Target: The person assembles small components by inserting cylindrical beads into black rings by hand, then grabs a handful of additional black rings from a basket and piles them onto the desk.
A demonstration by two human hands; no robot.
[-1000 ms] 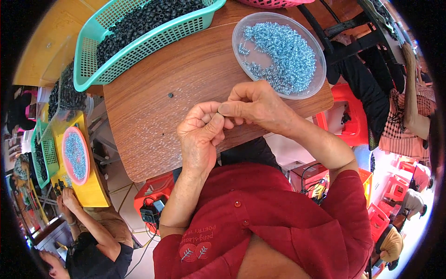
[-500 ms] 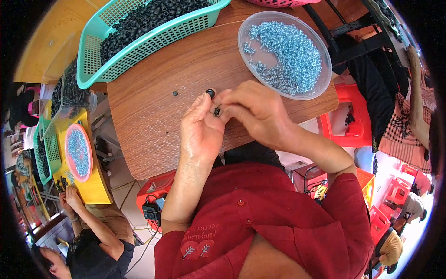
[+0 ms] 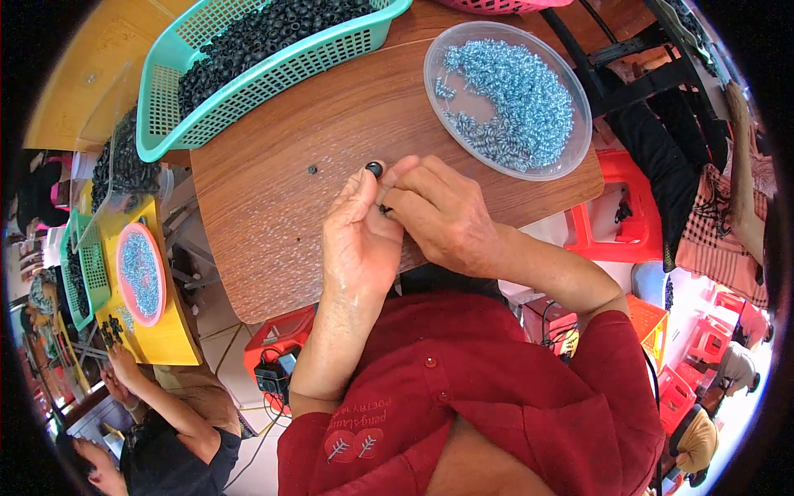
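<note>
My left hand (image 3: 357, 248) is palm up above the brown table, its fingers curled. A glossy black round piece (image 3: 374, 169) sits at its thumb tip, against the fingers. My right hand (image 3: 442, 217) bends over the left palm, fingers closed together. At its fingertips are small dark pieces (image 3: 385, 209), touching the left palm; their shape is too small to make out. A single dark piece (image 3: 312, 169) lies on the table beyond the left hand. To the right is a clear round tub (image 3: 436, 93) of shiny pale-blue coil-like pieces (image 3: 529, 99).
A green basket (image 3: 273, 88) of black ring-like parts (image 3: 273, 41) stands at the far left. A red stool (image 3: 616, 207) is right of the brown table (image 3: 256, 240). On the left, another person (image 3: 178, 422) works at a yellow table (image 3: 174, 331) with a pink-rimmed tray (image 3: 162, 277).
My right hand has turned and lowered, its fingertips shifting from beside the left fingers to the dark pieces in the palm. At left, the other person's hands have moved.
</note>
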